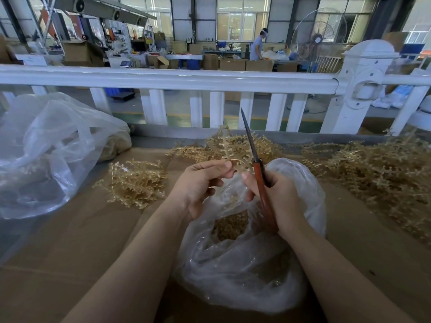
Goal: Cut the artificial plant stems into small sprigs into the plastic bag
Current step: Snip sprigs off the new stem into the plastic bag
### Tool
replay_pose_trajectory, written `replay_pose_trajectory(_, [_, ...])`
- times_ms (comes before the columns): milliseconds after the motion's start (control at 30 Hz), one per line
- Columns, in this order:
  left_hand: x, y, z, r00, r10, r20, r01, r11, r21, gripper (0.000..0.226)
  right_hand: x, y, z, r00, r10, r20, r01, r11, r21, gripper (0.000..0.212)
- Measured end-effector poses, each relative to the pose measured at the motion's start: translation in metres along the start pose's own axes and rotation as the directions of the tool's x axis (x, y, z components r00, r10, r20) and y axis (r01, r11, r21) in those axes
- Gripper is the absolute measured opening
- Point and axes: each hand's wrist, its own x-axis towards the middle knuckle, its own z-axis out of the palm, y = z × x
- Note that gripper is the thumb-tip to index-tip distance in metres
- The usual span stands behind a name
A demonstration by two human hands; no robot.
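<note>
My left hand [200, 183] pinches a tan artificial plant stem [235, 157] between thumb and fingertips, just above the open clear plastic bag [238, 264]. My right hand [277, 197] grips red-handled scissors [258, 173] whose dark blades point up and away, right beside the stem. Cut tan sprigs [231, 223] lie inside the bag under both hands.
Piles of uncut tan stems lie on the cardboard-covered table: one at the left [137, 180], one behind the hands [205, 150], a big one at the right [384, 176]. A second large clear bag [46, 150] sits at the left. A white fence rail [163, 78] borders the table's far edge.
</note>
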Motion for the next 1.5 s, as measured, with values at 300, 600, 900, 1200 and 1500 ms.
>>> replay_pose_trajectory(300, [0.003,-0.006,0.002,0.998,0.053,0.02,-0.055,0.995,0.086,0.008,-0.001,-0.002,0.002,1.0,-0.009,0.029,0.006,0.994,0.107,0.013])
replay_pose_trajectory(600, [0.003,-0.004,-0.002,0.99,0.14,-0.008,-0.138,0.985,0.1,0.008,-0.001,-0.002,0.001,0.995,-0.07,0.076,0.072,0.997,-0.031,0.013])
replay_pose_trajectory(900, [0.004,-0.004,-0.003,0.986,0.139,-0.093,-0.145,0.988,-0.061,0.005,-0.005,0.006,0.003,0.977,-0.214,0.021,0.204,0.892,-0.403,0.071])
replay_pose_trajectory(1200, [0.003,-0.003,-0.003,0.988,0.148,-0.053,-0.153,0.981,-0.116,0.025,-0.003,0.01,0.002,0.976,-0.211,0.048,0.192,0.744,-0.641,0.069])
replay_pose_trajectory(1500, [0.0,-0.001,-0.002,0.994,0.077,-0.082,-0.086,0.989,-0.117,0.021,-0.001,0.011,0.001,0.96,-0.278,0.036,0.211,0.632,-0.746,0.06])
